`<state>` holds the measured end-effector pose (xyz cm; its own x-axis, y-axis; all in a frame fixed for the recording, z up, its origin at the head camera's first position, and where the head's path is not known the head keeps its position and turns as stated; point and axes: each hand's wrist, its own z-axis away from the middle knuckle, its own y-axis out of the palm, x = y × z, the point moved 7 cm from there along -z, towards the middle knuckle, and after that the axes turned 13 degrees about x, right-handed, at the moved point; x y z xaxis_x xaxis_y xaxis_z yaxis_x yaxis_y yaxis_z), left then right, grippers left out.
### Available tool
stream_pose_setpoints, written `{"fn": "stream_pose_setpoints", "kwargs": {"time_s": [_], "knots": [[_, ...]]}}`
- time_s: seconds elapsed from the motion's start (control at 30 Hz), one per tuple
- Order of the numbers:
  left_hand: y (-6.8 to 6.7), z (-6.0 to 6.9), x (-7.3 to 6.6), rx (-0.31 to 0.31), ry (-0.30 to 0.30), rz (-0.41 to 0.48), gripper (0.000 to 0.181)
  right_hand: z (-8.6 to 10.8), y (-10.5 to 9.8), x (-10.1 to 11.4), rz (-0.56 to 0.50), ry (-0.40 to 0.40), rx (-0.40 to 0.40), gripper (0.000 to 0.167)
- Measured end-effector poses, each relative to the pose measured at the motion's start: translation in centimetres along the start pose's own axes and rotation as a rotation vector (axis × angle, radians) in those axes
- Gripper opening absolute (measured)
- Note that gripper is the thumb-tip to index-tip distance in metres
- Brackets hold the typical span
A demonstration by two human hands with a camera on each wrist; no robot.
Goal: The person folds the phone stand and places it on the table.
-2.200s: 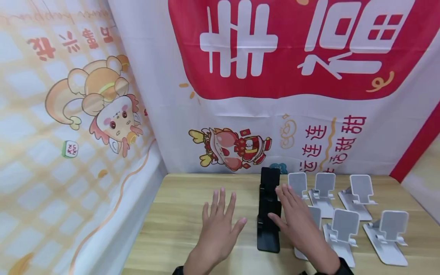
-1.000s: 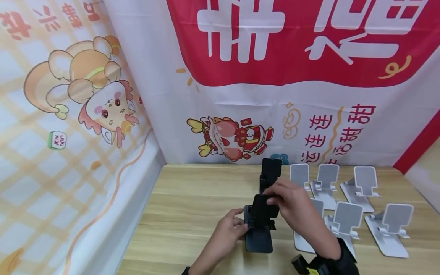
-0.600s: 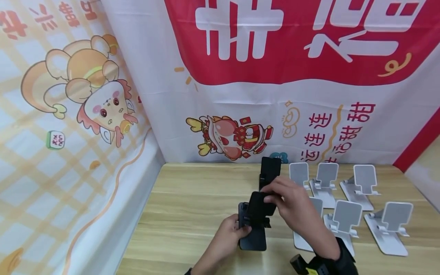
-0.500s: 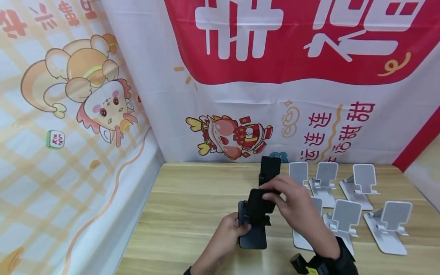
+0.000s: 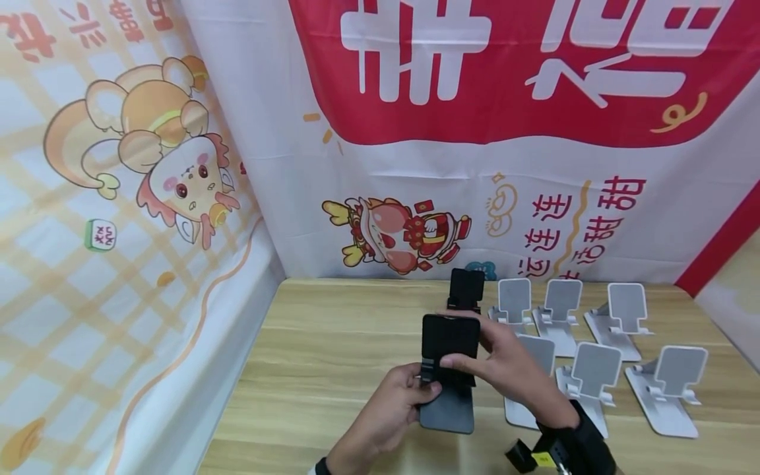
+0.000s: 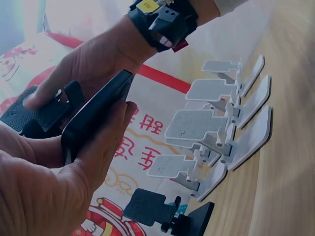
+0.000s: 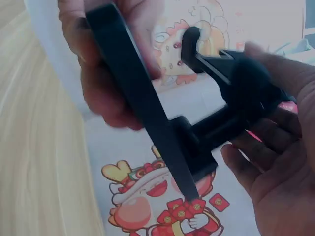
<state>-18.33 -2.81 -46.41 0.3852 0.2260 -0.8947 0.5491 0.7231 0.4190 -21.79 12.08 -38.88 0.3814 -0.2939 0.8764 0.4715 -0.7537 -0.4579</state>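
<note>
Between my hands is a black phone stand [image 5: 446, 412], raised off the table. My left hand [image 5: 386, 406] grips its flat base, thumb on top. My right hand [image 5: 510, 369] holds the upper panel [image 5: 445, 333], thumb across its front and the other fingers behind. From the left wrist, the base [image 6: 101, 105] appears edge-on in the left palm, with the right thumb on the textured panel [image 6: 42, 110]. In the right wrist view the hinge arm [image 7: 216, 128] stands out from the base. A second black phone stand [image 5: 466, 287] stands behind, partly hidden by the right hand.
Several white phone stands [image 5: 598, 373] stand in two rows on the right of the wooden table [image 5: 315, 369], close to the right forearm. A printed cloth [image 5: 392, 158] hangs at the table's back edge, and another cloth [image 5: 178, 297] borders the left side.
Both hands went from hovering open to gripping the nearer black phone stand and lifting it. Lately the right hand shifted from the panel's top edge to its face, and the panel turned toward the head.
</note>
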Motion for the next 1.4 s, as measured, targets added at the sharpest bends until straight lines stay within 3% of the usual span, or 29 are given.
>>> {"fn": "stream_pose_setpoints", "kwargs": {"time_s": [0.13, 0.33, 0.6, 0.87, 1.03, 1.17, 1.27, 1.4], "knots": [[0.3, 0.2, 0.3, -0.006, -0.014, -0.004, 0.04, 0.3, 0.4, -0.1, -0.008, -0.01, -0.015, 0.048], [0.5, 0.7, 0.9, -0.015, -0.025, 0.007, 0.041, 1.0, 0.6, 0.1, 0.006, -0.032, -0.05, 0.046], [1.4, 1.1, 1.9, 0.0, -0.036, 0.024, 0.041, 1.5, 0.7, 0.4, 0.149, -0.003, -0.168, 0.042], [1.2, 1.2, 1.5, -0.021, -0.06, 0.011, 0.042, 1.6, 0.7, 0.8, 0.136, -0.044, -0.165, 0.045], [0.4, 0.6, 0.1, -0.067, -0.052, -0.039, 0.041, 1.5, -0.9, 3.5, 0.307, -0.162, -0.238, 0.053], [0.2, 0.1, -0.7, -0.082, -0.031, -0.083, 0.041, 1.6, -1.9, 6.0, 0.491, -0.257, -0.304, 0.048], [0.3, 0.2, -0.7, -0.076, -0.033, -0.094, 0.041, 1.7, -1.7, 7.1, 0.586, -0.298, -0.31, 0.042], [0.4, 0.6, 0.0, -0.083, -0.043, -0.087, 0.041, 2.2, -0.9, 7.5, 0.638, -0.312, -0.327, 0.038]]}}
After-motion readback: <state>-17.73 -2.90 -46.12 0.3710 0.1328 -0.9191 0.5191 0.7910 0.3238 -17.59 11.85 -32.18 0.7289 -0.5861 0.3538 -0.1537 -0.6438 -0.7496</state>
